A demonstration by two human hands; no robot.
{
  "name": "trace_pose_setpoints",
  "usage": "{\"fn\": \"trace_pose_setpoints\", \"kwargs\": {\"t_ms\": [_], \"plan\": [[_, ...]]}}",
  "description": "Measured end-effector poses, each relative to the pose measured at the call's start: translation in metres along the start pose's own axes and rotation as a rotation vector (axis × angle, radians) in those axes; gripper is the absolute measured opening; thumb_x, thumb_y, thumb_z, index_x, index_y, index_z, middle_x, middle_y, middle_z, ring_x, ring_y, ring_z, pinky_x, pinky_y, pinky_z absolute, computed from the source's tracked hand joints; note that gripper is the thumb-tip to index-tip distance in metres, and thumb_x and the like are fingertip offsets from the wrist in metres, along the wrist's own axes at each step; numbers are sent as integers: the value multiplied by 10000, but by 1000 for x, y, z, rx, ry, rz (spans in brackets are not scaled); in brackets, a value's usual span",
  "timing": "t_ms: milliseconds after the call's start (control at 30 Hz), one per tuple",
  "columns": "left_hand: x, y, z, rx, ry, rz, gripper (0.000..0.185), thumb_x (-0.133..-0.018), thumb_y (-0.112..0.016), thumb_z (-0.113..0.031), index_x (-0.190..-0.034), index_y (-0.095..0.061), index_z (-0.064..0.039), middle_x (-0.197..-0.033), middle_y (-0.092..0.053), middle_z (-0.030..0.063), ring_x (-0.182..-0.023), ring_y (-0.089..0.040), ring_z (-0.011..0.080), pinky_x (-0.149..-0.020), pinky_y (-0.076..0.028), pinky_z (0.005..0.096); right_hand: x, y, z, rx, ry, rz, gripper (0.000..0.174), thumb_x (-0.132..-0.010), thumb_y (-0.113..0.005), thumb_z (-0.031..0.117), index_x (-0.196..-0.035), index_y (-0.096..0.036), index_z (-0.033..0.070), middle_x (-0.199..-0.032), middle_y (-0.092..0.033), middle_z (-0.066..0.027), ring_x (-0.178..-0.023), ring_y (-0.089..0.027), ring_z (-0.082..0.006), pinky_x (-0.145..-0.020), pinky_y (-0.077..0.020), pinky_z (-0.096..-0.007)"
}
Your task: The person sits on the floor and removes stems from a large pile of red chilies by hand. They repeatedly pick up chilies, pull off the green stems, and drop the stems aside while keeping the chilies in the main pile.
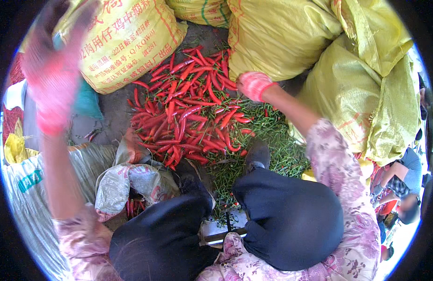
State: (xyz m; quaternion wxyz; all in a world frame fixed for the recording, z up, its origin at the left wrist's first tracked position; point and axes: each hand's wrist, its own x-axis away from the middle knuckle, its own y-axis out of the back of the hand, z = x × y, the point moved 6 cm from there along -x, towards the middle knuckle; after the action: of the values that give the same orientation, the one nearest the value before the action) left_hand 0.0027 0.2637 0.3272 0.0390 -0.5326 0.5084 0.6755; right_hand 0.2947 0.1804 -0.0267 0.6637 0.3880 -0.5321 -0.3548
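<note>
A pile of red chili peppers [181, 112] lies on the floor in front of me. My left hand [56, 77], in a red knit glove with dark fingers, is raised at the upper left, away from the pile. It is blurred, but its fingers look spread and nothing shows between them. At the pile's right edge is my right hand [255, 86], gloved alike, with the fingers curled. It is beside a yellow woven sack [279, 38]; whether anything is in its grasp is hidden. Loose green stems [276, 140] cover the floor below it.
A printed yellow sack [132, 45] stands behind the pile, and another yellow sack [343, 95] bulges at right. Near my left knee is a whitish woven sack [135, 182] with red peppers in its mouth. Other people [402, 182] sit at the far right.
</note>
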Motion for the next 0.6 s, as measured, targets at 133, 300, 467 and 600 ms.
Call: {"fn": "trace_pose_setpoints", "kwargs": {"t_ms": [133, 300, 467, 600], "plan": [[128, -65, -59, 651, 403, 411, 249, -844, -727, 1, -1078, -653, -46, -995, -699, 59, -941, -658, 128, -865, -519, 289, -31, -38, 20, 200, -182, -132, 238, -858, -542, 102, -1028, -689, 22, -1046, -702, -210, -938, -707, -340, -816, -575, -417], [238, -111, -120, 624, 452, 829, 248, -846, -670, -56, -1094, -656, -45, -1039, -674, 116, -979, -668, 288, -876, -535, 403, 10, -51, 1, -178, -282, -233, 263, -894, -583, 238, -1023, -666, 24, -1005, -666, -263, -986, -649, -411, -853, -526, -485], [259, -147, -162, 284, -159, 653, 385, -854, -575, -203, -1206, -606, -52, -1310, -558, 147, -1355, -408, 343, -1135, -282, 572, 64, -38, 59, 37, 181, -147, 279, -908, -590, 297, -937, -626, 22, -806, -635, -199, -799, -632, -417, -720, -510, -518], [265, -180, -154, 218, -175, 607, 373, -877, -532, -175, -1216, -585, -28, -1278, -586, 183, -1315, -468, 341, -1111, -313, 573, 86, -14, 98, -204, 337, -256, 248, -901, -598, 267, -872, -571, 22, -756, -601, -212, -761, -607, -435, -673, -498, -515]]}}
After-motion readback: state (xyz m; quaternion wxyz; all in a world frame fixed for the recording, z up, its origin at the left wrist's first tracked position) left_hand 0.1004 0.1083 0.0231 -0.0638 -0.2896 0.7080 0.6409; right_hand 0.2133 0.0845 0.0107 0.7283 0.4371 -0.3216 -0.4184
